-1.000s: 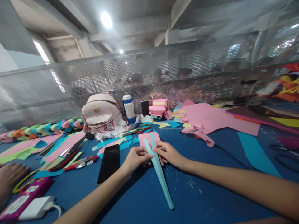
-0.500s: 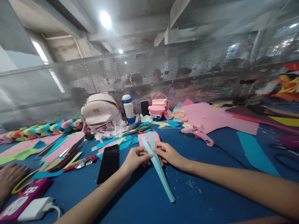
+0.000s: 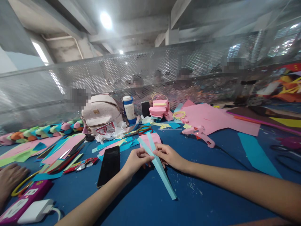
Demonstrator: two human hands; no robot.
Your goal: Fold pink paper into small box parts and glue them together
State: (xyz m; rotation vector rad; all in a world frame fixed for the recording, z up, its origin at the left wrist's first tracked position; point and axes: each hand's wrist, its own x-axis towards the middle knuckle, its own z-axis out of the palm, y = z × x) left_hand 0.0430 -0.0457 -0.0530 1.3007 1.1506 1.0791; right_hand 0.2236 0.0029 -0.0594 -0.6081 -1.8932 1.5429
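Underneath the grip and all round it, a blue table (image 3: 211,201), serving as a flat bed to work against. Far beyond the grip and to its right, a big pink sheet (image 3: 211,121); beyond and to its left, a pink backpack (image 3: 101,111), pushed to the back, seemingly to leave the near space free. Just left of the grip, flat and face up, a black phone (image 3: 109,164); beyond and to the right, on its side, a pink glue gun (image 3: 199,135), near yet apart. In the grip itself, two light-blue paper strips (image 3: 164,179), low over the table. Held by left hand (image 3: 136,160) and right hand (image 3: 169,155), thumb and forefinger of each closed tight on the paper at the crossing, fingertips almost meeting, likely to stop any slipping at the overlap. Lengthwise, slanted from near to far: longer tail toward the wearer and rightward, end seemingly touching the table; short ends fanned out beyond the grip, over a small pink piece (image 3: 154,138).
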